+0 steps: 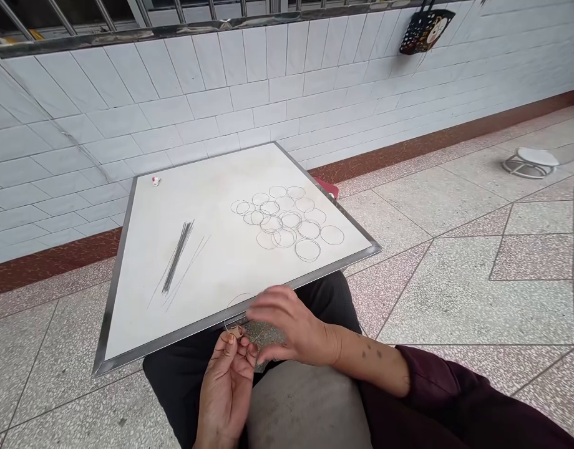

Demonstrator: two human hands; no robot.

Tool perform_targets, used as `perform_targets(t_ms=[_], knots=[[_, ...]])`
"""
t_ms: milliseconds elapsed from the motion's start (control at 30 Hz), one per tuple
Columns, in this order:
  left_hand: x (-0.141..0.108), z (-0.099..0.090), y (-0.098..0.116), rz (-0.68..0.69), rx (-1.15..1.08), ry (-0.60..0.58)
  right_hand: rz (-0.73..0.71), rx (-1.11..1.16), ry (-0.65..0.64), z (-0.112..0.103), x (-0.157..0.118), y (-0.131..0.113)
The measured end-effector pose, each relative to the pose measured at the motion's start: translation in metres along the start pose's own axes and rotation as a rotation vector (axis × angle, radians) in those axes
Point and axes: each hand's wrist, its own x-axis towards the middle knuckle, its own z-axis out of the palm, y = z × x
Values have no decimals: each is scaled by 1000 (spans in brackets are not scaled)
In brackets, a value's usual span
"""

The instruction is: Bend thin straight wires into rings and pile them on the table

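Note:
At the table's front edge my left hand (227,383), palm up, pinches a thin wire (227,308) between thumb and fingers. From that pinch the wire bends upward in an arc toward my right hand (299,327). The fingers of my right hand are stretched and slightly blurred, with the thumb well apart from them. Whether its fingertips touch the wire I cannot tell. Wire rings (309,229), many overlapping, lie on the right half of the white table. A bundle of straight wires (177,259) lies on the left half, with a few loose ones beside it.
The white table (212,193) has a grey metal rim and stands near a tiled wall (231,81). A small red-and-white object (156,181) sits at its far left corner. On the floor to the right is a low white stool (531,163). A black basket (426,31) hangs on the wall.

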Motion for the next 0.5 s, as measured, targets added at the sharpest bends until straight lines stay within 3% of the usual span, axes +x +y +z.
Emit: perform_targets(t_ms=[67,133,233,500], knots=[[-2,2,-1,-26,26,-16,128,116,31,4,1,1],[-5,3,-2,-60,53,-17,205,203,-17,8,1,2],[-6,5,-3,-94,76,-20,249,281,-69,14,0,3],[-3,4,-4,-71,66,-37,329,398,-5,15,-2,2]])
